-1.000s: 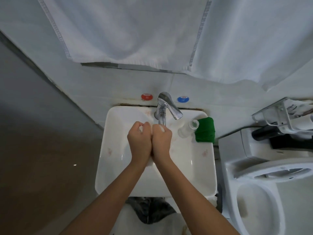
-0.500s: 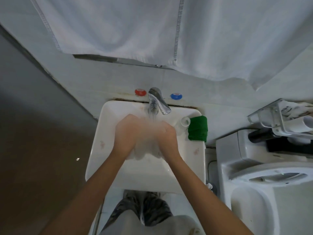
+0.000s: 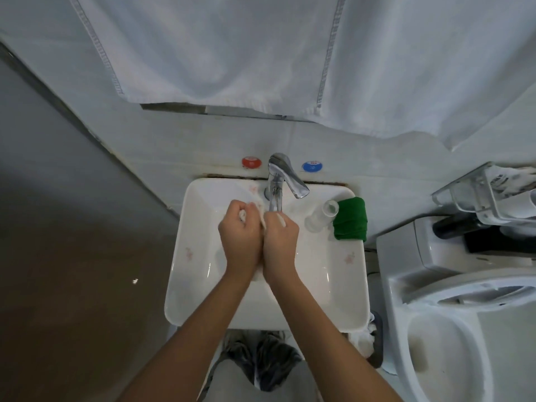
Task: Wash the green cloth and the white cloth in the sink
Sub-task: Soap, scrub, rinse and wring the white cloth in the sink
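- Left hand (image 3: 239,242) and right hand (image 3: 280,245): each grip a closed fist on the white cloth (image 3: 262,220), pressed together under the tap (image 3: 278,181), mid-sink (image 3: 197,285).
- Green cloth (image 3: 349,219): folded on the sink's back-right corner, right of both hands; right hand nearer.
- One white cloth, one green, one cup (image 3: 322,214) between.

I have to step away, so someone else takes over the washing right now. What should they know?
Left hand and right hand: both closed on the white cloth, pressed together over the sink under the faucet.
Green cloth: folded on the sink's right rim, beside a clear glass, untouched.
Done: nothing finished; the white cloth is mid-wash.
Left: finish the white cloth, then wash the green one.
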